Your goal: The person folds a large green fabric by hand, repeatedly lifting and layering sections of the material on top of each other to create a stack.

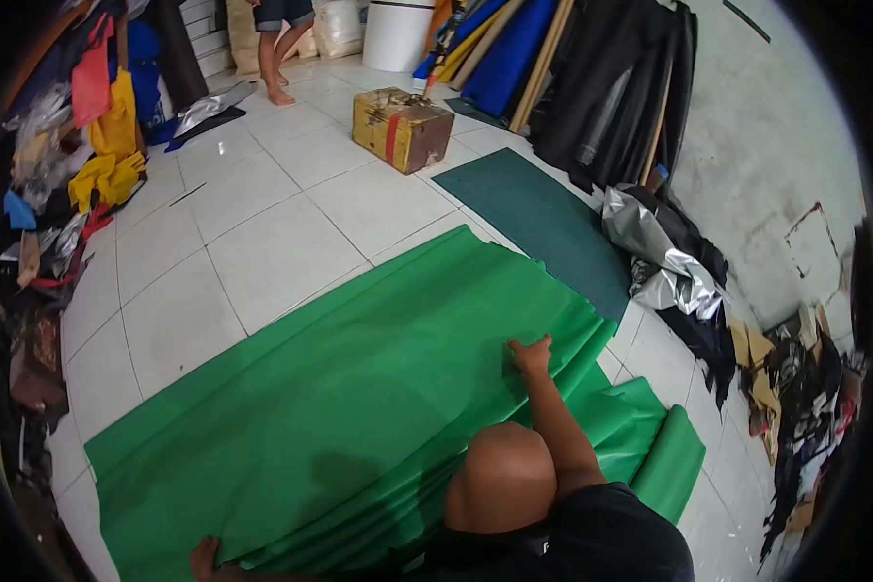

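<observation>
A large sheet of green material (310, 388) lies spread over the tiled floor, with folds running along its near side. My right hand (530, 355) is on the sheet's right part, thumb and a finger apart, touching the surface. At the lower left my left hand (204, 560) is at the near edge of the sheet; its fingers are small and partly hidden, so their grip cannot be made out. A rolled part of green material (671, 464) lies to the right of my knee (504, 475).
A dark green mat (543, 218) lies beyond the sheet. A yellow and brown box (403, 129) stands on the floor. Rolls of material (601, 87) lean at the wall, silver sheeting (664, 257) lies right, and scraps (107, 179) line the left. A person's bare legs (274, 58) show at the top.
</observation>
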`<state>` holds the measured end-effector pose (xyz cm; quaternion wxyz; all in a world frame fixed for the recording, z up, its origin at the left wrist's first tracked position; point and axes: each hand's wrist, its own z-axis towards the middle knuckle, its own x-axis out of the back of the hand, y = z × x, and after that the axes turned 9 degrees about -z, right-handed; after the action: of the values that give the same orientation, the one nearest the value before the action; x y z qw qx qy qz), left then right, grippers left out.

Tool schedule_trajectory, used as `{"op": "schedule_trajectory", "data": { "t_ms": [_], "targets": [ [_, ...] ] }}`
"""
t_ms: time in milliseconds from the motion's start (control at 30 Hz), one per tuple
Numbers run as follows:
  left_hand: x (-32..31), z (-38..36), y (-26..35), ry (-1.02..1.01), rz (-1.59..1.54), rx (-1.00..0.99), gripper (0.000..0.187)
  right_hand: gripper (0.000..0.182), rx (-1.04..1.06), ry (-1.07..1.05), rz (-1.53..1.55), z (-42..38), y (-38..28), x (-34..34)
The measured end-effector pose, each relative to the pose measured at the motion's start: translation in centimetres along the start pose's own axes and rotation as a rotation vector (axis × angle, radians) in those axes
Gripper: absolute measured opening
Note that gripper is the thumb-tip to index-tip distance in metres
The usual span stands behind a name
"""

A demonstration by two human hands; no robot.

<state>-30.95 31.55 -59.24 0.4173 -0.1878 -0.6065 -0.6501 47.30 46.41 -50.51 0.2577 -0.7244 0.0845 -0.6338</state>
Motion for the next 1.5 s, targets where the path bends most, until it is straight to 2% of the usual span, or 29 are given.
{"op": "schedule_trajectory", "data": {
  "t_ms": [67,200,267,300,333,367,500,567,667,700,800,867,933,967,1000,1033,1067,1100,1133,1167,1200,1233,1267,1333,1367,1400,1433,1467,1500],
  "targets": [
    [0.7,0.7,-0.6,0.122,0.002,0.039,0.042,0.096,0.063,-0.143,0.077,0.3,0.8,-0.7],
    [6.0,3.3,3.2,0.091,0.531,-0.22,0.055,0.088,-0.058,-0.18,0.052,-0.4,-1.1,-1.0],
    [8.1,4.4,5.2,0.087,0.726,-0.304,0.059,0.068,-0.198,-0.382,0.537,0.9,-1.1,-2.5],
    [8.5,4.6,5.6,0.084,0.731,-0.284,0.058,0.068,-0.2,-0.378,0.543,1.0,-1.1,-3.0],
    [8.7,4.8,5.9,0.085,0.714,-0.249,0.058,0.061,-0.186,-0.533,0.791,0.7,-1.3,-3.5],
    [8.6,5.1,6.4,0.09,0.683,-0.2,0.057,0.055,-0.171,-0.684,1.041,0.4,-1.2,-3.9],
    [8.1,6.1,7.8,0.131,0.508,0.013,0.055,0.043,-0.073,-0.624,1.089,-0.6,-2.6,-2.2],
    [7.9,6.6,8.2,0.158,0.398,0.105,0.054,0.037,-0.154,-0.692,1.047,-0.3,-3.4,-1.3],
    [7.8,7.4,8.0,0.209,0.207,0.238,0.052,0.035,-0.085,-0.717,1.015,0.4,-4.5,-0.9],
    [7.9,7.8,8.4,0.24,0.122,0.278,0.051,0.035,-0.092,-0.709,1.025,0.5,-4.6,-1.1],
    [9.0,9.5,9.0,0.317,-0.097,0.359,0.05,0.029,0.001,-0.563,0.778,1.2,-4.3,-0.5],
    [11.0,10.9,9.1,0.367,-0.242,0.365,0.049,0.026,0.024,-0.551,0.859,1.4,-5.3,1.1],
    [14.5,12.6,9.3,0.421,-0.366,0.341,0.048,0.024,0.089,-0.506,0.912,0.8,-8.3,6.6],
    [16.7,14.0,9.5,0.444,-0.425,0.313,0.047,0.019,0.166,-0.578,1.064,1.9,-9.9,8.5],
    [19.0,15.5,9.7,0.471,-0.478,0.278,0.047,0.016,0.287,-0.563,1.23,3.4,-12.4,10.1],
    [21.7,17.4,9.8,0.488,-0.524,0.238,0.046,0.016,0.297,-0.427,1.219,1.0,-16.3,15.1],
    [24.5,19.8,9.8,0.497,-0.559,0.183,0.046,0.017,0.364,-0.455,1.378,1.9,-20.0,17.2],
    [26.9,22.4,10.2,0.503,-0.593,0.132,0.045,0.014,0.56,-0.43,1.449,2.7,-24.0,19.3],
    [29.4,25.6,10.2,0.498,-0.612,0.069,0.045,0.026,0.714,-0.388,1.421,2.1,-27.9,21.6],
    [31.1,29.4,10.4,0.47,-0.61,-0.002,0.044,0.049,0.692,-0.266,1.421,0.6,-31.4,23.0],
    [32.8,34.2,9.1,0.399,-0.584,-0.1,0.044,0.069,0.735,-0.263,1.333,0.3,-34.5,23.1],
    [33.2,39.8,8.4,0.312,-0.535,-0.212,0.043,0.075,0.868,-0.328,1.317,0.2,-36.6,22.2],
    [32.8,45.6,6.9,0.192,-0.43,-0.369,0.043,0.081,0.944,-0.332,1.092,0.6,-38.0,20.1],
    [22.7,42.7,16.1,0.461,-0.768,-0.333,0.05,0.085,1.135,-0.205,0.568,-1.1,-37.6,16.3],
    [21.0,44.3,9.6,0.179,-0.591,-0.36,0.054,0.083,1.161,-0.268,0.286,-2.7,-35.7,15.1],
    [15.4,37.3,17.7,0.273,-0.263,-0.406,0.059,0.078,1.215,-0.34,0.06,-3.4,-33.5,12.8],
    [11.4,31.3,21.9,0.089,-0.33,-0.108,0.059,0.075,1.305,-0.231,-0.224,-4.5,-30.0,10.8],
    [8.4,29.1,18.3,-0.134,-0.279,-0.028,0.059,0.069,1.304,-0.193,-0.385,-5.6,-26.3,9.3],
    [5.9,25.0,17.8,-0.242,-0.245,0.007,0.059,0.069,1.262,-0.238,-0.554,-5.7,-23.1,7.6]
  ]
}}
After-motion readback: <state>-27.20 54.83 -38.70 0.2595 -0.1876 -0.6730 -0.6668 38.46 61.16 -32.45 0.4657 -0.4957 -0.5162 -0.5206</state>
